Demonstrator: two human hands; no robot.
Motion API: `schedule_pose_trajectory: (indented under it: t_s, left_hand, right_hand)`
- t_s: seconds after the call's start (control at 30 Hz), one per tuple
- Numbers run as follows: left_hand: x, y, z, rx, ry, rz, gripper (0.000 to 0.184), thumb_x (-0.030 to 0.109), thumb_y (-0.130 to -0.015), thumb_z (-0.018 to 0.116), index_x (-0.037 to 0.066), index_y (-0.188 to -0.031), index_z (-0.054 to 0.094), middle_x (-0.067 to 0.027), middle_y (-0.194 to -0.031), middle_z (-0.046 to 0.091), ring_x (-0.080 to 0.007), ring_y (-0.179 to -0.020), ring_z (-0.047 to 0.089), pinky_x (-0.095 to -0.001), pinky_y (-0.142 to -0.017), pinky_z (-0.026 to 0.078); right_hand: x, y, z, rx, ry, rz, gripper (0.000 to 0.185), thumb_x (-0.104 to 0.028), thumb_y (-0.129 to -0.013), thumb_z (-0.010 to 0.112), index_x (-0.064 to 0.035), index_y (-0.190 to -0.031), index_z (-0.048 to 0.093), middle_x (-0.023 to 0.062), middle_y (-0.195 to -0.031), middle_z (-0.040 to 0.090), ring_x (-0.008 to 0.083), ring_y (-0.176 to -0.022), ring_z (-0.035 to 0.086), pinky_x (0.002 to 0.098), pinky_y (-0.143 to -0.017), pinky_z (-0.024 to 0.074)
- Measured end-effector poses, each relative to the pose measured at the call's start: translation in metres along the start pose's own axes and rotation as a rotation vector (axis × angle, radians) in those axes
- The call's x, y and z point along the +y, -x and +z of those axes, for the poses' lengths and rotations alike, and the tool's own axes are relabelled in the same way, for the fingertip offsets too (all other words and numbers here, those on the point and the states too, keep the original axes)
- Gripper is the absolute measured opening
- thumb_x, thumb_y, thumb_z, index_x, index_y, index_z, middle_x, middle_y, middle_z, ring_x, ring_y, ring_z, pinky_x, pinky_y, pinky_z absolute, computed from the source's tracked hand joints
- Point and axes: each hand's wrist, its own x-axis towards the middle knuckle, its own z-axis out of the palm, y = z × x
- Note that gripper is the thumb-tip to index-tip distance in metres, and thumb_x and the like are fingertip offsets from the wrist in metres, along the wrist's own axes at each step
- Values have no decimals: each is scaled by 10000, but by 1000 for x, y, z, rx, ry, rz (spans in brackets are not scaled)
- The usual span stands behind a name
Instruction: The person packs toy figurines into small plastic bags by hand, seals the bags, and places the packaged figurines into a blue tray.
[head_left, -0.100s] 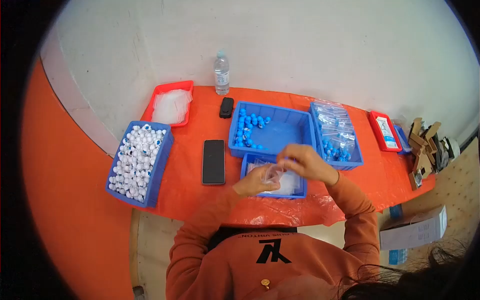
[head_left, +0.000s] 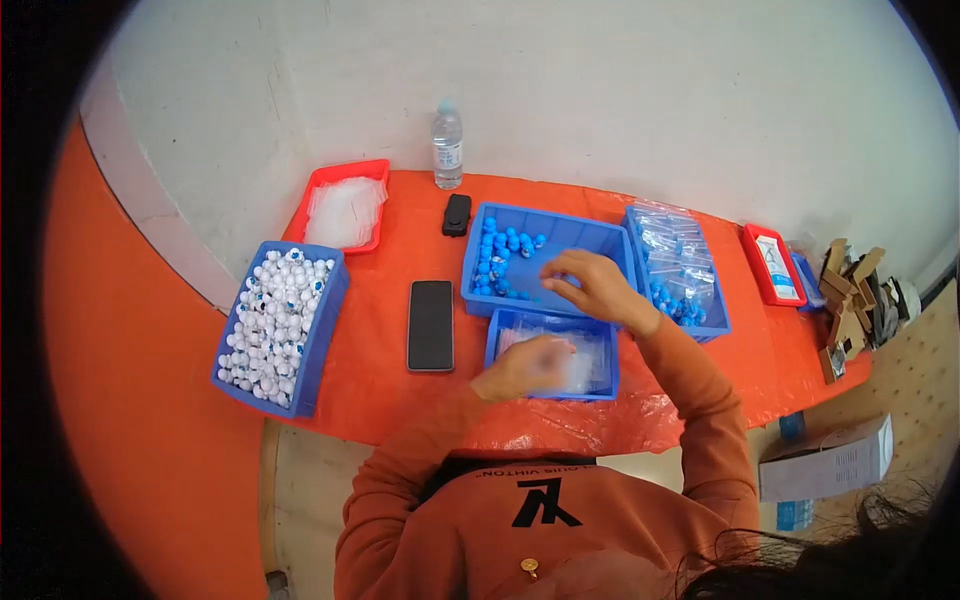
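My left hand, smeared by motion, is over the small blue bin that holds clear plastic bags. Its fingers look closed around a small clear plastic bag, which hardly shows through the blur. My right hand hovers over the front right of the large blue bin, fingers bent and apart, with nothing visible between them. Blue balls lie at the left side of that bin.
A blue bin of white balls stands left, behind it a red tray of clear bags. A phone, black device and water bottle are mid-table. Right: filled bags in a blue bin, red tray, cardboard.
My hands have moved apart. The right hand has let go of the clear bag's mouth and gone up toward the large blue bin; the left has shifted slightly and blurred.
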Motion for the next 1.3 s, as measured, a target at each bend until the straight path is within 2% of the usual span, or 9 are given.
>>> schedule_pose_trajectory:
  t_s: [0.1,0.37,0.53,0.73,0.87,0.9,1.07,1.2,1.3]
  left_hand:
    - [-4,5,12,15,45,26,430,31,-813,660,53,-1215,508,-20,-800,529,-102,-739,489,-217,-737,410]
    - [3,11,9,40,-93,122,430,3,-808,651,53,-1213,514,-12,-789,518,-101,-740,485,-220,-741,409]
    - [8,17,8,-23,-58,48,442,-1,-799,647,42,-1217,510,-48,-1042,581,-97,-784,501,-230,-796,430]
    - [5,15,11,4,26,47,445,-3,-798,646,49,-1220,512,-50,-1046,582,-103,-778,509,-232,-800,430]
    - [10,15,12,19,-8,47,435,8,-817,643,64,-1228,510,-6,-810,518,-106,-757,493,-233,-776,411]
    - [11,15,11,23,-12,50,435,8,-817,643,64,-1228,510,-6,-810,518,-106,-757,493,-233,-776,411]
    - [9,14,14,19,-32,57,453,-5,-797,645,53,-1225,509,-36,-1010,583,-101,-764,510,-231,-799,431]
    - [9,15,12,32,-73,50,435,21,-819,649,59,-1229,510,-3,-809,520,-106,-761,494,-229,-791,406]
    - [10,15,14,19,-67,54,434,21,-818,649,59,-1228,512,-3,-805,518,-107,-760,493,-229,-794,403]
  right_hand:
    - [50,-47,52,-99,248,-274,233,-228,-818,653,-184,-1047,648,40,-1105,582,258,-1012,531,365,-862,436]
    - [75,-88,104,-508,179,-245,293,-218,-751,698,-266,-1038,659,34,-1256,478,265,-1195,413,452,-955,357]
    - [75,-75,94,-539,357,-389,316,-196,-710,716,-275,-1011,666,31,-1282,450,262,-1230,373,466,-965,335]
    - [91,-49,66,-518,340,-345,272,-186,-721,693,-298,-968,674,22,-1286,450,254,-1205,389,435,-970,331]
    - [101,-44,42,-617,504,-205,271,-228,-726,710,-265,-990,663,45,-1283,449,273,-1201,399,447,-987,330]
    - [99,-51,43,-615,506,-212,271,-228,-726,710,-265,-990,663,45,-1283,449,273,-1201,399,447,-987,330]
    - [96,-89,70,-170,269,-293,314,-311,-752,698,-222,-1049,643,62,-1273,456,293,-1185,421,444,-981,340]
    - [112,-113,102,13,401,-392,357,-374,-789,658,-188,-1092,622,73,-1255,472,299,-1155,449,419,-970,354]
    - [108,-112,101,-45,434,-354,334,-358,-797,653,-184,-1081,624,84,-1260,469,302,-1152,454,420,-963,367]
